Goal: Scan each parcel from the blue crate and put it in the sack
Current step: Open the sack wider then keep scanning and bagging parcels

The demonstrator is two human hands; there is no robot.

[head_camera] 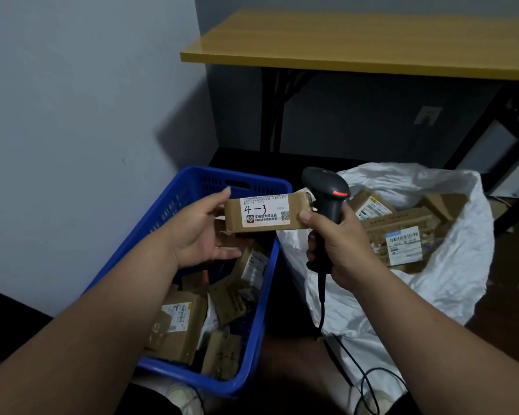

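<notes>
A small brown parcel (267,212) with a white label marked "4-3" is held level between both hands, above the gap between crate and sack. My left hand (203,232) holds its left end, thumb on top and fingers underneath. My right hand (340,245) grips the black barcode scanner (327,194) by its handle while its thumb presses the parcel's right end. The scanner's red light is on. The blue crate (252,348) at lower left holds several brown parcels (177,324). The white sack (450,283) on the right lies open with several boxes (399,235) inside.
A yellow-topped table (357,46) on black legs stands behind the sack. A grey wall (72,115) runs along the left. The scanner's black cable (369,381) trails down across the sack to the floor. A wall socket (427,115) sits under the table.
</notes>
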